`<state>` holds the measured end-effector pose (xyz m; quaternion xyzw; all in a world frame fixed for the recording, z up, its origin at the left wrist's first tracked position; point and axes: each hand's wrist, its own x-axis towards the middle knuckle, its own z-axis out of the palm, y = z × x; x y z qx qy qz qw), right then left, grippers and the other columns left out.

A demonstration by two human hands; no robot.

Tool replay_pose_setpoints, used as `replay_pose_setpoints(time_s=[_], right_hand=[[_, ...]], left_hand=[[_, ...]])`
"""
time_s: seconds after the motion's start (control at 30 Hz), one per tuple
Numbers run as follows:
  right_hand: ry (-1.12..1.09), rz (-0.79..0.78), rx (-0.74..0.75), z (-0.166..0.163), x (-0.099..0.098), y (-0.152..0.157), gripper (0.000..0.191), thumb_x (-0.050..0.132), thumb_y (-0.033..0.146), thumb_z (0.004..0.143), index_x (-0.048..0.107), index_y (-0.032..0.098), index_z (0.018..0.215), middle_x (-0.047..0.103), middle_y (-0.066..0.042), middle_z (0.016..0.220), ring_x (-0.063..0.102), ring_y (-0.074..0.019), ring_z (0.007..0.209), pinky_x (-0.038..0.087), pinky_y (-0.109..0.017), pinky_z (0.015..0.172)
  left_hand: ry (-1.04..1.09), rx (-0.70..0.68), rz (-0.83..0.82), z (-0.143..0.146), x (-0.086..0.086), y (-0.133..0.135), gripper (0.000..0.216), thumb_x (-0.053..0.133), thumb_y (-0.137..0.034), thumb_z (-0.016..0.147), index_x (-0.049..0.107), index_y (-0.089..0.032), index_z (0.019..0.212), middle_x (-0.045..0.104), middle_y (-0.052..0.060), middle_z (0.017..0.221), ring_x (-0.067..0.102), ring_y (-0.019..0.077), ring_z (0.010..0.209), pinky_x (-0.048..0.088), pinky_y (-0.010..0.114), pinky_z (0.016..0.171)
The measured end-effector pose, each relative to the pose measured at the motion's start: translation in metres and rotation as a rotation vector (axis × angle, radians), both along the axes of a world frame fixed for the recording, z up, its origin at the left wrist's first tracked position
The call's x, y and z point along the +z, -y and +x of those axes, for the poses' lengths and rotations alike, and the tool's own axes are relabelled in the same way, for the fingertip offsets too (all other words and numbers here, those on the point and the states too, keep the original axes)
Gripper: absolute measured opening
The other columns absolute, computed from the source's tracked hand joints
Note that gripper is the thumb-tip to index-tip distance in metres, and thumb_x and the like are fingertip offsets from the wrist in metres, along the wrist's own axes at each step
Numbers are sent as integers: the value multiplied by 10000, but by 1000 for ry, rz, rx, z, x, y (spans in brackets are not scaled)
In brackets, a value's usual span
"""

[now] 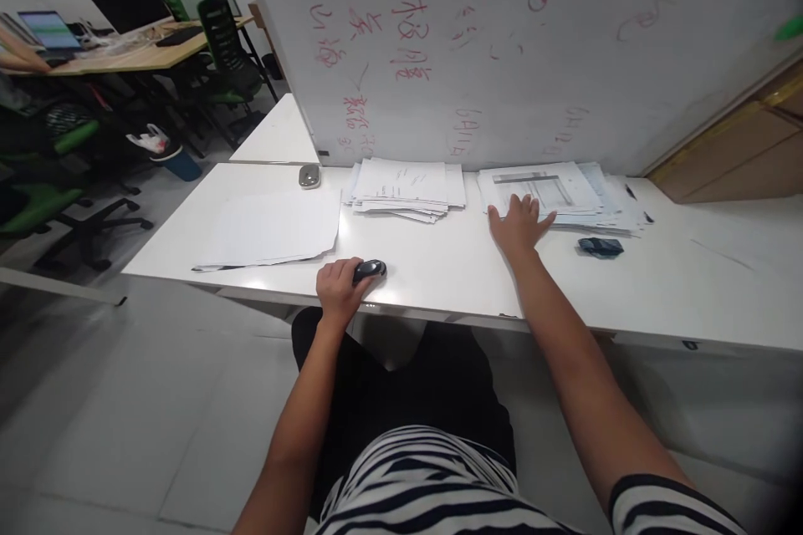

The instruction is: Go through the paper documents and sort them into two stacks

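At the near edge of a white table (439, 284), the left hand (339, 288) grips a small, hard black stapler (370, 270), while the right hand (519, 224) lies open on a stack of thin, floppy white paper sheets (552, 192), probably best lifted by an edge.

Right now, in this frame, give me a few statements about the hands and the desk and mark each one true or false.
1. The left hand grips a small dark stapler-like device near the table's front edge. True.
2. The right hand lies flat on the right paper stack. True.
3. The right hand holds the small dark object. False: that object lies apart, to the hand's right.
4. The whiteboard carries blue writing. False: it is red.
5. Loose sheets lie at the table's left. True.
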<state>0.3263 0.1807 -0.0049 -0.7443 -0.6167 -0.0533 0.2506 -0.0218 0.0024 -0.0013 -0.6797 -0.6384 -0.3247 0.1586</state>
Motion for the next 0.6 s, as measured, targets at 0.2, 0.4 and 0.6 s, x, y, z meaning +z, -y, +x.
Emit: replay_pose_setpoints(time_s=[0.2, 0.4, 0.6], right_hand=[[-25, 97, 74, 4, 6, 1, 314, 351, 280, 936, 631, 154, 1004, 669, -106, 982, 553, -223, 1016, 142, -537, 1098], [-50, 143, 66, 4, 8, 2, 301, 352, 245, 934, 636, 147, 943, 651, -87, 890, 539, -201, 910, 213, -468, 1072], [-48, 178, 58, 6, 8, 1, 324, 327, 265, 937, 631, 162, 974, 662, -89, 950, 545, -222, 923, 242, -453, 1044]], left_hand=[[-14, 1, -51, 1, 2, -2, 376, 589, -547, 805, 629, -224, 994, 672, 84, 897, 566, 239, 838, 356, 354, 766], [-33, 7, -57, 2, 2, -2, 366, 586, -530, 815, 626, -223, 1011, 667, 83, 909, 558, 238, 848, 353, 351, 760], [-53, 29, -54, 4, 5, -4, 363, 572, -537, 821, 622, -225, 1000, 653, 76, 871, 545, 238, 828, 341, 345, 742]])
